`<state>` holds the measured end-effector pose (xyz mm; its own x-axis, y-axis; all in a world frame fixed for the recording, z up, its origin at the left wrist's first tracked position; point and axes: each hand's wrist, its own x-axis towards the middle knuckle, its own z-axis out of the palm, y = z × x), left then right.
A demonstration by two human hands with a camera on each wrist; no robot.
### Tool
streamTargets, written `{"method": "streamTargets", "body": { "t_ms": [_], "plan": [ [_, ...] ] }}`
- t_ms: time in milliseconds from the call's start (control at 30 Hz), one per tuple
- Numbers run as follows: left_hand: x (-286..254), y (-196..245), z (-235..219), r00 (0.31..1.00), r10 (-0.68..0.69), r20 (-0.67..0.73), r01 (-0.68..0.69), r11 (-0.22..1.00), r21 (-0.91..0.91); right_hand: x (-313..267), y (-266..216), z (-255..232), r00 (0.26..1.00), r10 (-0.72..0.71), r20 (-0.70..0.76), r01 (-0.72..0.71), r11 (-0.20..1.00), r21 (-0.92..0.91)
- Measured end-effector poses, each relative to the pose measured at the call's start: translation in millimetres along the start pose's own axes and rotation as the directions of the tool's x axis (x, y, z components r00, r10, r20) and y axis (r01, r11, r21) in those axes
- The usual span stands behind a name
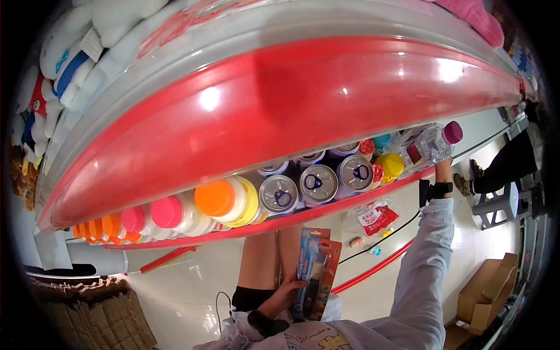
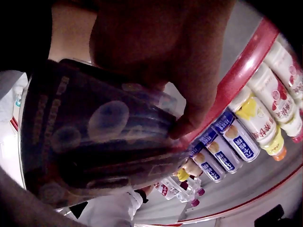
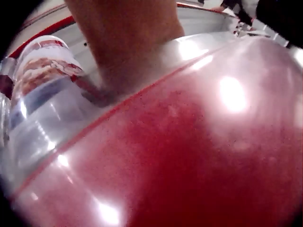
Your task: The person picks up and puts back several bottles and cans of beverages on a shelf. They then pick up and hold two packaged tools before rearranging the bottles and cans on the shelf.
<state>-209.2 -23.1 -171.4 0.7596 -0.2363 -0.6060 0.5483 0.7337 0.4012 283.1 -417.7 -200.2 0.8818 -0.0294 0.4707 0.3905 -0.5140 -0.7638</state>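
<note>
Cover of red and clear plastic (image 1: 326,96) arches over a red-edged shelf (image 1: 350,203). Below, on the floor to the right, lies an open cardboard box (image 1: 493,287). Drinks stand along the shelf: bottles with orange or pink caps (image 1: 216,201) at the left, then ring-pull cans (image 1: 319,184), lids up. At the right end, a clear bottle (image 1: 431,146) with a purple cap tilts beside the right hand (image 1: 444,169), whose fingers are hidden; I cannot tell their pose. The left hand (image 1: 282,297) pinches hanging packs (image 1: 318,271), thumb and fingers on them, outside the shelf: drinks are in place, packs are not on it.
</note>
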Motion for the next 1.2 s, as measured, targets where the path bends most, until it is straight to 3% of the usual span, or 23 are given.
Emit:
{"method": "streamTargets", "body": {
  "t_ms": [1200],
  "plan": [
    [0.4, 1.5, -2.7, 0.999, -0.014, -0.033, 0.014, 1.000, -0.014, 3.2, 24.5, -4.7, 0.999, 0.023, 0.028, -0.023, 0.999, 0.032]
  ]
}}
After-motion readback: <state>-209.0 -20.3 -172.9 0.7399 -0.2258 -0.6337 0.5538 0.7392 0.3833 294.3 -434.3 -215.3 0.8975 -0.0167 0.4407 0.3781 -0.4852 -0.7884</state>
